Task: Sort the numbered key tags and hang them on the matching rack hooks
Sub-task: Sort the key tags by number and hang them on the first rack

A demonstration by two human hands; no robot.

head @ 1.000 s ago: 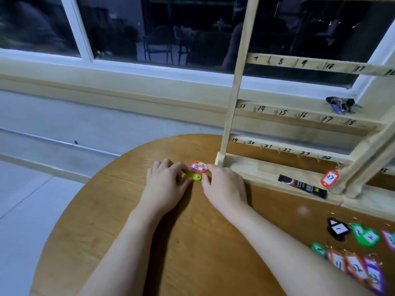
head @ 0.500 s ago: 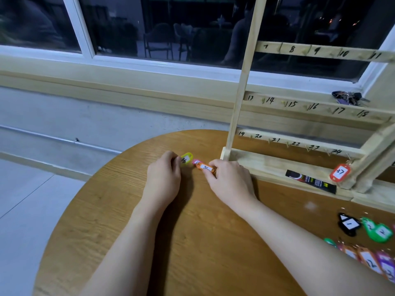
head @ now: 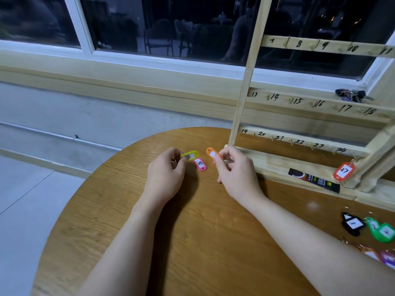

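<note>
Dangling pink tag (head: 200, 164), handwritten label

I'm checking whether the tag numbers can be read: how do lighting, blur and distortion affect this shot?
Head view: dim indoor light against a dark window with reflections; wide-angle bending curves the rack; the yellow tag in the left hand reads clearly; the orange tag in the right hand is partly covered; tags at the right edge blur.
</note>
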